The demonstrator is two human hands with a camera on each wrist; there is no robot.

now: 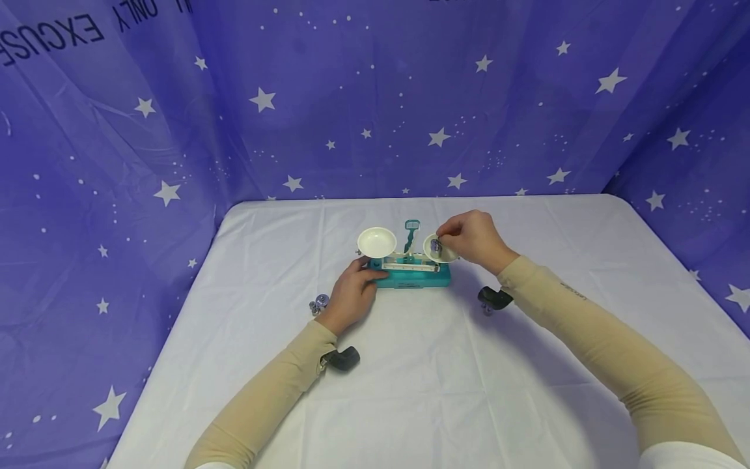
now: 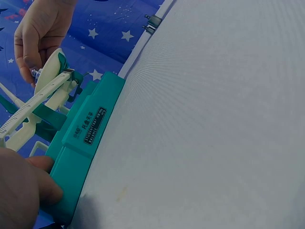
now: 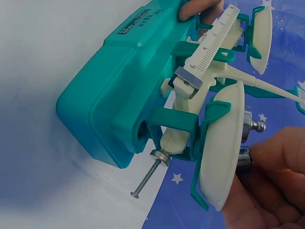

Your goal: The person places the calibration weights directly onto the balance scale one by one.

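Observation:
A teal balance scale point(image 1: 410, 279) with two white pans stands on the white-covered table. My left hand point(image 1: 353, 290) grips the left end of its base, the thumb on the front face. The left pan point(image 1: 377, 242) holds nothing. At the right pan point(image 3: 221, 148), my right hand point(image 1: 476, 240) pinches a small metal weight point(image 3: 244, 157) against the dish's inner side. Another knobbed metal weight point(image 3: 252, 125) sits in that pan beside it. A metal slider point(image 3: 186, 82) is on the scaled beam, near its right end. The right hand's fingertips partly hide the pinched weight.
Several metal weights point(image 1: 319, 304) stand on the cloth left of my left hand. More small weights point(image 1: 487, 309) lie at the right, partly under the black wrist device point(image 1: 495, 298). A purple star-patterned curtain point(image 1: 404, 98) hangs behind the table.

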